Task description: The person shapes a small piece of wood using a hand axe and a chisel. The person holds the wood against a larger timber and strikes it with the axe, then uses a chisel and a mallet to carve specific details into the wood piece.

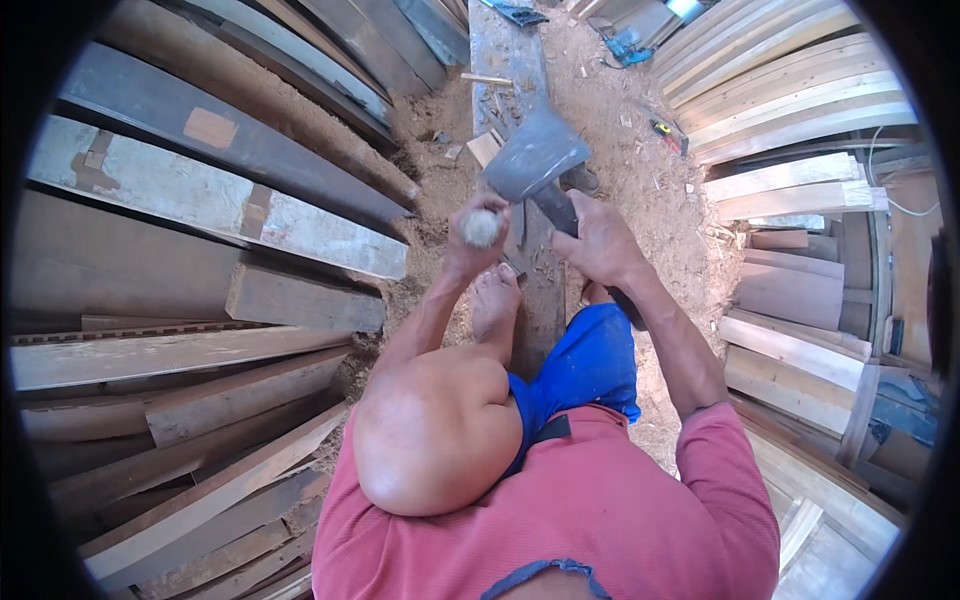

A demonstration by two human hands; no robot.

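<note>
My left hand point(472, 225) is wrapped round a chisel, whose pale, round, worn handle end point(482, 228) faces up toward me; its lower part is mostly hidden. My right hand point(602, 243) grips the dark handle of a hatchet. The broad grey hatchet head point(538, 155) is raised just beyond my left hand, seemingly apart from the chisel. Beneath both hands runs a long, narrow wooden plank point(543, 300), with chips scattered over it. My bare foot point(495, 300) rests at its left edge, below my left hand.
Stacked boards and beams point(200, 205) line the left side. Pale sawn timber point(800, 95) is piled along the right. Sawdust covers the floor point(660, 230). A teal power tool point(628, 47) and a small red-and-black tool point(668, 137) lie at the far right.
</note>
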